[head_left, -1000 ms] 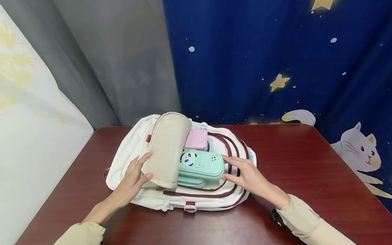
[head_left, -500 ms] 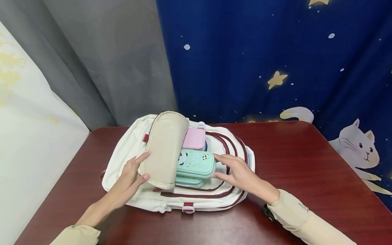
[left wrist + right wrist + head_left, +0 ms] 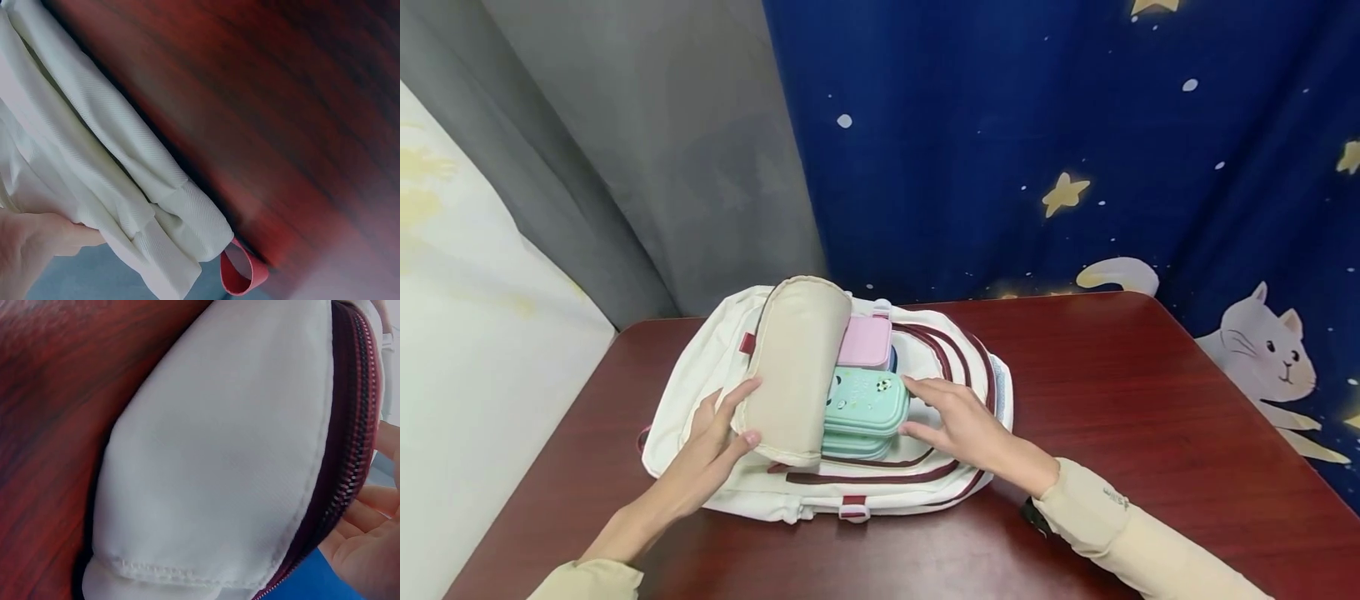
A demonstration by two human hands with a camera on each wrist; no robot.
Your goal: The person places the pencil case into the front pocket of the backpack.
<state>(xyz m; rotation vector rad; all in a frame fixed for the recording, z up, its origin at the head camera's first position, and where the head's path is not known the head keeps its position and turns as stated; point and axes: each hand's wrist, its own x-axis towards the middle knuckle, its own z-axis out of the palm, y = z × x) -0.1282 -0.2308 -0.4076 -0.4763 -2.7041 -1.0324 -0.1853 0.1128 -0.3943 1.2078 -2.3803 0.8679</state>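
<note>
A cream backpack [image 3: 730, 479] with dark red zippers lies flat on the table [image 3: 1150, 433]. Its beige front flap [image 3: 790, 367] is folded up and back, and my left hand [image 3: 715, 437] grips the flap's lower edge with thumb and fingers. A mint-green pencil case with a panda print [image 3: 863, 402] sticks out of the opened compartment, stacked on another mint case [image 3: 853, 446]. My right hand [image 3: 951, 414] touches the case's right end with straight fingers. A pink box [image 3: 867, 342] lies behind the cases. The right wrist view shows the backpack [image 3: 219, 456] and its zipper [image 3: 350, 425] close up.
The dark red wooden table has bare surface to the right and front of the backpack. A blue curtain with stars and a cat [image 3: 1262, 350] hangs behind, beside a grey curtain [image 3: 647, 150]. A red loop tag [image 3: 240, 272] hangs off the backpack's left edge.
My right hand has pushed the mint-green panda case leftward, further under the raised flap. The left hand keeps holding the flap in the same grip.
</note>
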